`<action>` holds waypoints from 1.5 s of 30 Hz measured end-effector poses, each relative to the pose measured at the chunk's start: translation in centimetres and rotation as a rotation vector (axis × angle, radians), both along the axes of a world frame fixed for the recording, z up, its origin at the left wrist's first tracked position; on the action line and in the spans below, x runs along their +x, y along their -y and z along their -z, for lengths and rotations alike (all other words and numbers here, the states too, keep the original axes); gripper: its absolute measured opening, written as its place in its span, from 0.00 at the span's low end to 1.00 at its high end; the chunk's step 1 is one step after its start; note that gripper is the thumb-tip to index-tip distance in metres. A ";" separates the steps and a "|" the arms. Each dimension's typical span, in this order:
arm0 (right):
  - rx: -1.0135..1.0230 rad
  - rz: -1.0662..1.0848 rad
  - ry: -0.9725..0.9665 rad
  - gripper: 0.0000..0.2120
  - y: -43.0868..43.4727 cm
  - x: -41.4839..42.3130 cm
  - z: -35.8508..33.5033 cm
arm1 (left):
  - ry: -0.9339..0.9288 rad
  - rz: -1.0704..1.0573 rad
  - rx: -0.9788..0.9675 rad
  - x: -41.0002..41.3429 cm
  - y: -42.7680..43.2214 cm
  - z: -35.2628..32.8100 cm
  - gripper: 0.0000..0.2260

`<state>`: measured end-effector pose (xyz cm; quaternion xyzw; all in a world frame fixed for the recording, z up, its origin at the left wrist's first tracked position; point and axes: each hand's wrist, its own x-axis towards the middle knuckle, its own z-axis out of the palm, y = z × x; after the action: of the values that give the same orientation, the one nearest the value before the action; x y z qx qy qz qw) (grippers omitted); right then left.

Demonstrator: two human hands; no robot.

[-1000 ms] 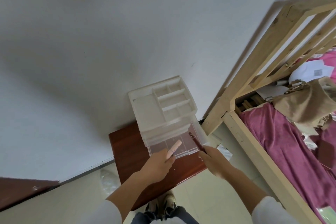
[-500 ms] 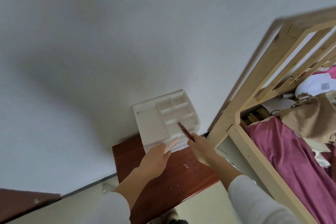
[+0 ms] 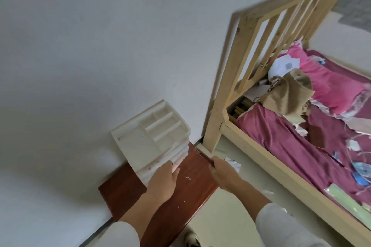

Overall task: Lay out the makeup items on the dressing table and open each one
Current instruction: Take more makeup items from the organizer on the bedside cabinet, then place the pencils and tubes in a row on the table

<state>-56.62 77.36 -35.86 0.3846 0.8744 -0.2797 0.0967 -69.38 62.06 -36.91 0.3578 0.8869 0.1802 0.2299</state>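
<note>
A white plastic organiser with divided top compartments stands on the reddish-brown dressing table, against the wall. My left hand is closed round a pale pink tube, whose tip pokes out against the organiser's front. My right hand grips a thin dark red stick that lies low over the table's right edge. The organiser's drawers look pushed in.
A pale wooden bed frame stands close on the right, with a maroon cover, pink pillow, tan bag and loose clutter on it. The white wall is behind. Pale floor tiles lie between table and bed.
The organiser's drawer, open a second ago, is now shut. Both hands have come back from the organiser with their items. The view has swung right toward the bed.
</note>
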 end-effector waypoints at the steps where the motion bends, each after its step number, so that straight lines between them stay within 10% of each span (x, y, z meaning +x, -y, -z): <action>1: -0.003 0.042 0.007 0.11 0.3 1.4 0.1 | 0.001 0.045 0.006 0.4 -0.4 -0.1 0.13; 16: -0.018 1.191 -0.046 0.05 23.4 28.6 -2.2 | 0.174 0.984 -0.016 20.2 3.1 -1.5 0.10; 24: -0.260 2.024 -0.819 0.06 42.5 43.8 -4.6 | 0.602 1.431 -0.307 40.9 11.7 -4.6 0.09; 29: -0.103 2.262 -1.096 0.04 55.9 52.0 -6.1 | 0.932 1.566 -0.620 54.5 22.0 -7.3 0.04; 39: 0.217 2.530 -1.416 0.13 80.9 66.9 -8.7 | 1.247 1.656 -0.904 77.3 44.4 -10.3 0.31; 45: 0.452 2.589 -1.686 0.09 90.3 75.1 -9.5 | 1.258 1.617 -1.200 88.0 53.8 -10.8 0.20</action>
<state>18.43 -12.91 -26.31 0.5915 -0.2179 -0.1640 -0.7588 18.64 8.27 -26.15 0.4978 0.0778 -0.3175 0.8033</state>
